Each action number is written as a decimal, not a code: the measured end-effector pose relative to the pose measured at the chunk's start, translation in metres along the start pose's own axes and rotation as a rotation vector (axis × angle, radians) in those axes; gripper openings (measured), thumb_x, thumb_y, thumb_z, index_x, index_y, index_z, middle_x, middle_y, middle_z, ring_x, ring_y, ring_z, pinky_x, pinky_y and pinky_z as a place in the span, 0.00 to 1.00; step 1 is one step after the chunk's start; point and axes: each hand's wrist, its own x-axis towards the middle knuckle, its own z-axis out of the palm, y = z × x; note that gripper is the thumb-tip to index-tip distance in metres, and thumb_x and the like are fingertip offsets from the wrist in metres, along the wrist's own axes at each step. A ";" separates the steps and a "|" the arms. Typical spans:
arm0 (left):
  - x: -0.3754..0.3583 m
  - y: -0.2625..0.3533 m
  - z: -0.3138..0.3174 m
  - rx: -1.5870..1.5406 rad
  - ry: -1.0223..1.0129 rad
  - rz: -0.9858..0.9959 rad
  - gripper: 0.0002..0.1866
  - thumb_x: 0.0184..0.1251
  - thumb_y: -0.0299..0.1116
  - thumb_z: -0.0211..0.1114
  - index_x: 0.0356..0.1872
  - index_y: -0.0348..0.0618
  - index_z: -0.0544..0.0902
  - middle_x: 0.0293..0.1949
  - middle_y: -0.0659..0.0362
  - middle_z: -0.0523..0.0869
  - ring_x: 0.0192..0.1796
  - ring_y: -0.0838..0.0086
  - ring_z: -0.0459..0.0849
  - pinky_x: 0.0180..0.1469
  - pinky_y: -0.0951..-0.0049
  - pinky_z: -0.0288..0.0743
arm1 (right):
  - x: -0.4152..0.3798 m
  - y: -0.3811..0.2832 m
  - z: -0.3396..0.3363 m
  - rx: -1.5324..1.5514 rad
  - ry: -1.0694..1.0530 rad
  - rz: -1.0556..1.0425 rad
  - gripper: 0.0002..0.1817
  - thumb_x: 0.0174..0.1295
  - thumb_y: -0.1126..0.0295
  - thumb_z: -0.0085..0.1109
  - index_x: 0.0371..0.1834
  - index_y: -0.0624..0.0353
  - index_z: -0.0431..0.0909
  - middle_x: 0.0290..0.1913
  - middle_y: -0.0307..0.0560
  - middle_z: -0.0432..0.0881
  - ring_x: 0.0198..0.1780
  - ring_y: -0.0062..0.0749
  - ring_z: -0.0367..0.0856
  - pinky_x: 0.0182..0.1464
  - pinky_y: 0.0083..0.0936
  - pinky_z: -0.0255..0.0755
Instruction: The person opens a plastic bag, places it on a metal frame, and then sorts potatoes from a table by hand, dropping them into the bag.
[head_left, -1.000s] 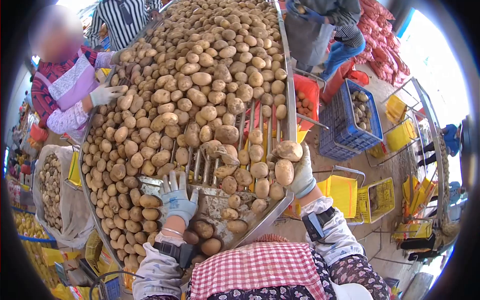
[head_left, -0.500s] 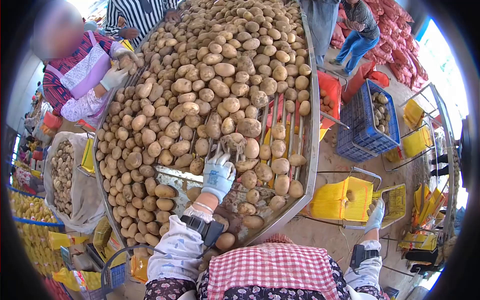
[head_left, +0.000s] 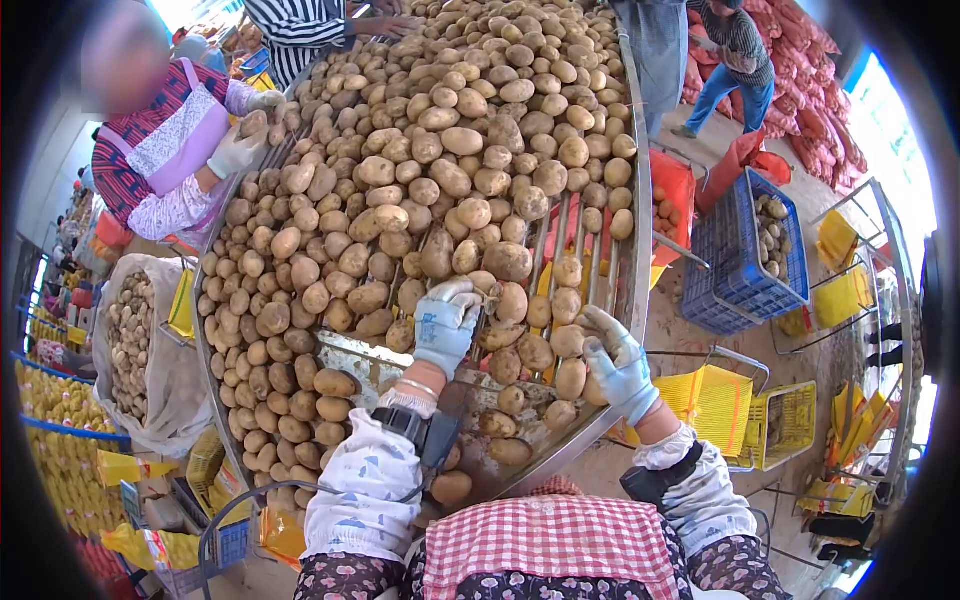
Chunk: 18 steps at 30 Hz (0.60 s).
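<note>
Over the lower middle of the potato-covered sorting table, my left hand wears a pale blue glove. Its fingers are curled among the potatoes; what they hold, if anything, is hidden. A potato lies just right of those fingers. My right hand, gloved too, reaches over the table's right rim with thumb and fingers apart. Beside its fingertips are potatoes resting on the metal bars. The heap of potatoes spreads away from me toward the far end.
Right of the table stand a yellow mesh bag, a yellow basket and blue crates with potatoes. A co-worker handles potatoes at the left edge. A large white sack of potatoes is at left; red sacks are piled behind.
My right hand has swung from above the yellow containers to the table's right side. My left hand has moved slightly up and curled its fingers. The loose potato seen over the yellow bag is out of sight.
</note>
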 end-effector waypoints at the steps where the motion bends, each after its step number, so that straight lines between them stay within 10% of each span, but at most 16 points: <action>1: -0.015 0.006 0.000 0.002 -0.003 -0.002 0.11 0.52 0.29 0.68 0.38 0.46 0.83 0.49 0.53 0.82 0.51 0.57 0.79 0.56 0.58 0.72 | -0.001 0.003 0.005 0.189 -0.033 0.090 0.25 0.67 0.70 0.53 0.66 0.63 0.64 0.53 0.48 0.78 0.55 0.27 0.75 0.58 0.24 0.69; 3: -0.030 0.033 -0.007 -0.512 0.144 -0.530 0.08 0.55 0.26 0.65 0.37 0.44 0.82 0.40 0.54 0.84 0.44 0.58 0.82 0.51 0.62 0.75 | -0.003 -0.003 0.014 0.300 -0.106 0.211 0.25 0.67 0.70 0.53 0.67 0.62 0.63 0.54 0.48 0.78 0.55 0.27 0.75 0.57 0.24 0.70; 6: -0.015 0.059 -0.020 -0.302 0.083 -0.179 0.05 0.58 0.25 0.63 0.35 0.42 0.82 0.39 0.52 0.84 0.44 0.57 0.82 0.49 0.62 0.75 | -0.003 -0.001 0.034 0.267 -0.186 0.251 0.30 0.65 0.68 0.57 0.69 0.59 0.60 0.52 0.50 0.79 0.51 0.27 0.77 0.54 0.24 0.72; 14: 0.004 0.111 -0.021 -0.643 -0.274 -0.389 0.05 0.64 0.26 0.63 0.38 0.37 0.82 0.39 0.58 0.82 0.38 0.78 0.80 0.42 0.76 0.76 | 0.024 -0.007 0.053 -0.376 -0.121 -0.153 0.32 0.54 0.72 0.60 0.65 0.58 0.65 0.47 0.57 0.82 0.44 0.39 0.83 0.47 0.30 0.75; 18: -0.021 0.098 -0.037 -0.408 -0.009 -0.110 0.10 0.67 0.23 0.55 0.46 0.38 0.81 0.48 0.55 0.82 0.49 0.73 0.80 0.54 0.72 0.73 | 0.023 0.000 0.030 -0.264 -0.214 0.213 0.14 0.60 0.71 0.57 0.49 0.62 0.76 0.41 0.54 0.84 0.37 0.35 0.84 0.43 0.28 0.77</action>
